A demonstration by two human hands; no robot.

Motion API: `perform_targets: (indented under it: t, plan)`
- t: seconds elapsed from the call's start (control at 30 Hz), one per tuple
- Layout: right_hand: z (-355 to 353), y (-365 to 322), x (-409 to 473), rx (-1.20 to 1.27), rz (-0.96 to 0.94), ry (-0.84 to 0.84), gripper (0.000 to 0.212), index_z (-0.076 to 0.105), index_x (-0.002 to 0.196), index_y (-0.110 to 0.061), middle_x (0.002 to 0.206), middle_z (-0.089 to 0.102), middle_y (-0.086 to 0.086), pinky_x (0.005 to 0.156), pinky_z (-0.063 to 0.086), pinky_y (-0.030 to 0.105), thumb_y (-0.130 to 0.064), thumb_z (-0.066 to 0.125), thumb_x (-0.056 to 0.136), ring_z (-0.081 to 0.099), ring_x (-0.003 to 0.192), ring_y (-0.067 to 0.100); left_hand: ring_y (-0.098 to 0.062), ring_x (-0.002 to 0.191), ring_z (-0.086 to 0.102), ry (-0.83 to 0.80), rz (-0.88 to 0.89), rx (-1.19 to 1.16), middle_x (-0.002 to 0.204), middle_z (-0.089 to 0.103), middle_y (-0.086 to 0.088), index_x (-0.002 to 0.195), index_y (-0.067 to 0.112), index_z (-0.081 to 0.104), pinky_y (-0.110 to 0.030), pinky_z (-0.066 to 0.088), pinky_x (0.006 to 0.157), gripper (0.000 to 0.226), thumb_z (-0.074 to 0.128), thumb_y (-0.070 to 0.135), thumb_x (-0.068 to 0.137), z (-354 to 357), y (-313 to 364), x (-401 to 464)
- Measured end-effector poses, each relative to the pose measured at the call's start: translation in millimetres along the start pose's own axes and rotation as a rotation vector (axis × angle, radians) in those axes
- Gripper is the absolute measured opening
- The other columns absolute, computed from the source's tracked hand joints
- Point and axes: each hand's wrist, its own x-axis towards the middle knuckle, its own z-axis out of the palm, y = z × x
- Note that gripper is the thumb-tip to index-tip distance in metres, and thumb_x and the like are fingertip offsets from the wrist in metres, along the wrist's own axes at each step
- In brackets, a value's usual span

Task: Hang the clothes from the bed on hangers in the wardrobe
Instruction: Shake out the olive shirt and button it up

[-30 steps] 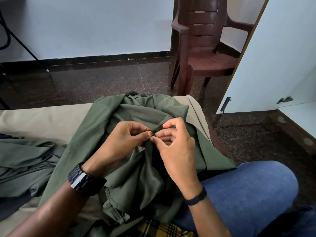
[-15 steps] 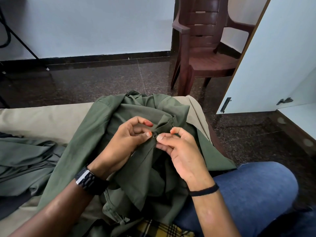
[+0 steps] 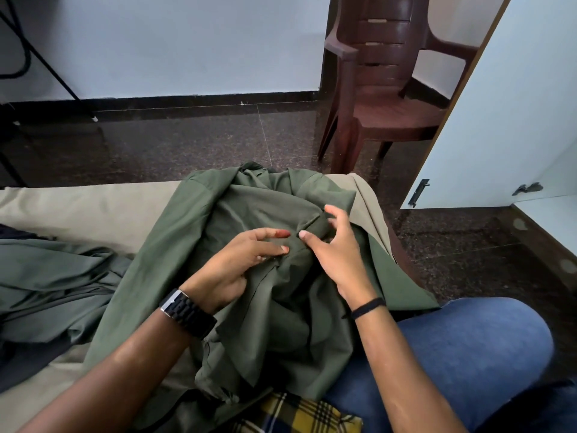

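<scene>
We see the left hand point(image 3: 237, 260) pinching the green shirt point(image 3: 274, 301) on the bed point(image 3: 87, 207), while the right hand point(image 3: 337, 254) touches it with fingers spread.

Chair point(image 3: 387, 89) top beyond frame edge

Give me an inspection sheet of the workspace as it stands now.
Surface: bed with a beige sheet, garments on it.
Job's things: green shirt crumpled across bed and lap; second green garment at left; no hanger seen.
Clutter: plaid cloth under the shirt.
Grips: left hand pinches shirt fabric; right hand touches it, fingers spread.
Cables: dark cable by the wall, far left.
Surroundings: brown chair; open white wardrobe door; dark floor.
</scene>
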Motion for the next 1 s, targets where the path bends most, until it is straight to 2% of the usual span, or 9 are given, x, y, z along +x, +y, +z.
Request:
perform_targets:
  t: [0.1,0.17,0.33,0.5,0.6,0.67,0.73,0.87,1.0]
  plan:
    - [6.6,-1.7,-1.8,0.061,0.039,-0.262,0.042,0.060,0.118,-0.021,0.120,0.065,0.003,0.103,0.046,0.033,0.000,0.068,0.082,0.060,0.110,0.012,-0.001,0.036,0.036,-0.136,-0.011,0.213,0.043,0.046,0.006,0.100,0.011,0.074,-0.011,0.030,0.039,0.034,0.047,-0.005,0.086,-11.5,4.2,-14.6]
    - [14.0,-3.7,-9.8,0.117,0.039,-0.420,0.039,0.065,0.106,-0.016,0.109,0.069,0.007,0.096,0.050,0.033,0.012,0.062,0.079,0.064,0.098,0.016,-0.006,0.041,0.028,-0.224,-0.030,0.335,0.046,0.038,-0.003,0.093,0.013,0.077,-0.016,0.018,0.044,0.033,0.049,0.000,0.081,-27.2,2.4,-27.2]
    - [28.6,1.5,-28.2,-0.069,0.018,-0.734,0.027,0.066,0.099,-0.009,0.083,0.064,0.002,0.074,0.045,0.024,0.009,0.066,0.079,0.057,0.081,0.014,0.000,0.047,0.057,-0.607,-0.290,0.293,0.064,0.059,0.005,0.104,0.011,0.071,-0.013,0.047,0.044,0.022,0.054,0.007,0.091,-68.7,-10.0,-63.1]
    - [36.9,5.9,-22.1,-0.097,0.131,-0.806,0.012,0.063,0.103,-0.003,0.070,0.064,-0.002,0.052,0.046,0.014,-0.006,0.058,0.094,0.057,0.062,0.005,-0.011,0.050,0.054,0.149,-0.144,0.473,0.073,0.056,-0.005,0.094,0.019,0.049,-0.023,0.045,0.043,0.020,0.060,0.036,0.092,-62.6,-42.0,-22.5]
    - [46.4,12.4,-2.0,-0.287,0.014,-0.502,0.014,0.066,0.101,-0.010,0.096,0.068,0.010,0.069,0.050,0.022,-0.019,0.063,0.091,0.062,0.081,0.015,-0.016,0.076,0.057,0.424,0.086,0.627,0.092,0.056,0.000,0.113,0.020,0.045,-0.026,0.046,0.065,0.040,0.070,0.035,0.085,-54.8,-53.3,15.4]
    - [51.2,16.4,11.0,-0.476,-0.088,-0.260,0.029,0.061,0.111,-0.014,0.115,0.057,0.010,0.090,0.038,0.023,-0.027,0.069,0.086,0.055,0.106,0.021,-0.019,0.101,0.058,0.442,0.153,0.755,0.110,0.060,-0.003,0.129,0.015,0.043,-0.017,0.039,0.075,0.057,0.073,0.020,0.081,-53.8,-56.6,31.8]
    - [54.8,20.6,18.7,-0.533,-0.089,-0.210,0.049,0.050,0.126,-0.015,0.125,0.044,0.012,0.100,0.033,0.028,-0.027,0.072,0.083,0.047,0.118,0.026,-0.024,0.114,0.056,0.412,0.147,0.825,0.119,0.061,-0.011,0.130,0.010,0.044,-0.017,0.038,0.079,0.053,0.066,0.009,0.081,-54.6,-58.8,42.2]
    - [61.5,26.9,20.0,-0.767,-0.165,-0.284,0.048,0.047,0.130,-0.009,0.121,0.051,0.018,0.096,0.041,0.037,-0.001,0.059,0.084,0.049,0.117,0.036,-0.032,0.119,0.051,0.308,0.005,1.081,0.126,0.055,-0.021,0.117,0.000,0.048,-0.031,0.042,0.093,0.032,0.053,0.006,0.086,-58.2,-51.7,44.3]
    - [57.2,15.7,16.7,-0.813,-0.104,-0.416,0.034,0.061,0.112,-0.007,0.117,0.057,0.020,0.090,0.048,0.036,0.001,0.051,0.081,0.055,0.111,0.038,-0.033,0.112,0.057,0.179,-0.118,1.369,0.122,0.056,-0.021,0.106,0.000,0.051,-0.034,0.046,0.085,0.020,0.048,0.009,0.088,-55.7,-32.7,22.9]
